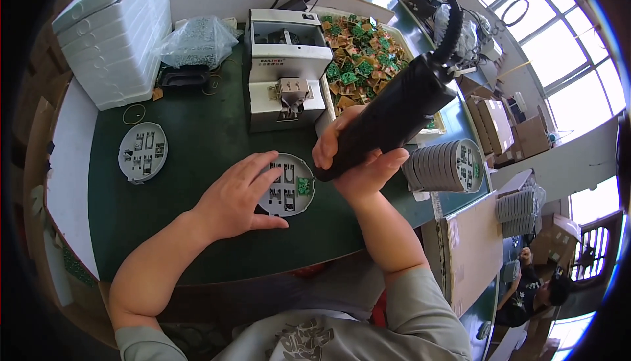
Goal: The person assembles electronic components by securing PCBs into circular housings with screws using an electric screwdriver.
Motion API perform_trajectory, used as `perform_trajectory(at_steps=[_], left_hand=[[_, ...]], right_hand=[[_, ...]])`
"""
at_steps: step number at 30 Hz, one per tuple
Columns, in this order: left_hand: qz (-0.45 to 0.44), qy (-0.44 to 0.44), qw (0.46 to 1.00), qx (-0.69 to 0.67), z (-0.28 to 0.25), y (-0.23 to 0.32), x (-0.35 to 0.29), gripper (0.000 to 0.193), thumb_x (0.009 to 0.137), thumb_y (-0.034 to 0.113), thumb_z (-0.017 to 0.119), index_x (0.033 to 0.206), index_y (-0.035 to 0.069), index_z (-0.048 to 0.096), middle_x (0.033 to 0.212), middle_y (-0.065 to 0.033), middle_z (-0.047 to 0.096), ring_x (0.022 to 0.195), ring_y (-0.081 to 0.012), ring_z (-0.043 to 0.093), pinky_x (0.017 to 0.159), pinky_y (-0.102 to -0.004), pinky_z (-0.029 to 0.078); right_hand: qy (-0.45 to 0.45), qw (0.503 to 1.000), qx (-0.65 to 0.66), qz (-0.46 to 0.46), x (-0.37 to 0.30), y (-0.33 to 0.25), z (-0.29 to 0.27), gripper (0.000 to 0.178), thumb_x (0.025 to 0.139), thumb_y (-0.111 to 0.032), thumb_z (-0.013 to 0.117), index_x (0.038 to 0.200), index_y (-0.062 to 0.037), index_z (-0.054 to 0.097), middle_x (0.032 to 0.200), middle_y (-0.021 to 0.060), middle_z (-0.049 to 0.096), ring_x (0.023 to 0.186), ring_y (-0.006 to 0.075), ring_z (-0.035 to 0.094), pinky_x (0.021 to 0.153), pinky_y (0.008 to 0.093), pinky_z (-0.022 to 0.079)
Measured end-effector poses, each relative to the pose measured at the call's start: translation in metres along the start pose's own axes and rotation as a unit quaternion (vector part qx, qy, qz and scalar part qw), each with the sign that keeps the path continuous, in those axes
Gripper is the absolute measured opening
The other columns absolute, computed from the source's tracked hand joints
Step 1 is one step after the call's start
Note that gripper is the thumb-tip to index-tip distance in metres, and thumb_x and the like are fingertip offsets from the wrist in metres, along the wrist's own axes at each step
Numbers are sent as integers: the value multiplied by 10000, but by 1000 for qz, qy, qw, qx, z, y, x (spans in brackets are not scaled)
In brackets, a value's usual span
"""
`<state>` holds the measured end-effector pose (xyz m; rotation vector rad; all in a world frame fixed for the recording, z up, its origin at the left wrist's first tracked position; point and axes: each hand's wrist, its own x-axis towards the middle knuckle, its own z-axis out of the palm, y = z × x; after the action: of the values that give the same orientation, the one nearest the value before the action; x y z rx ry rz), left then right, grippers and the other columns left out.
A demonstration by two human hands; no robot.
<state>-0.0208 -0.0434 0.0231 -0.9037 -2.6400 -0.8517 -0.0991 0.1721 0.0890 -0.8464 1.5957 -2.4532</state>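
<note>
A round grey plastic housing (306,197) lies on the table before me, with several dark parts in its recesses and a small green circuit board (303,186) at its right side. My left hand (235,197) reaches over the housing's left edge, fingers and thumb spread; whether the fingertips touch it I cannot tell. In my right hand (358,164) is a thick black electric screwdriver (394,108), slanted with its cable end up and to the right. Its lower end is near the housing's upper right rim, and the bit does not show.
Beyond the housing stands a white screw feeder (289,65), beside a tray full of green and brown circuit boards (361,52). Another round housing (143,153) lies at left, near white foam boxes (115,39). Stacked housings (440,166) sit at right. A person (532,292) works farther off.
</note>
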Motion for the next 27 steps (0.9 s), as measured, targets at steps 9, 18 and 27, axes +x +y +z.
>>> perform_trajectory(at_steps=[9,18,27], left_hand=[[-8,-9,1000,3,-1,3,1,844,772,482,879,1391,8,556,1566,-180,456,1389,-365,509,1157,-446,443],[-15,-8,1000,3,-2,6,0,799,786,415,883,1386,9,546,1587,-187,441,1408,-361,502,1154,-436,445],[15,-12,1000,-22,-7,6,1,816,847,406,848,1476,18,501,1560,-203,484,1391,-358,526,1140,-435,468]], right_hand=[[-5,1000,-22,8,-9,10,4,981,752,-973,571,1107,-60,529,718,86,606,540,166,532,515,299,436],[-46,998,13,27,-11,17,0,977,741,-978,577,1074,-60,542,733,90,623,546,154,527,508,296,432],[-104,994,12,22,14,4,-4,750,928,-732,586,1173,-23,560,798,111,648,597,172,557,563,302,466]])
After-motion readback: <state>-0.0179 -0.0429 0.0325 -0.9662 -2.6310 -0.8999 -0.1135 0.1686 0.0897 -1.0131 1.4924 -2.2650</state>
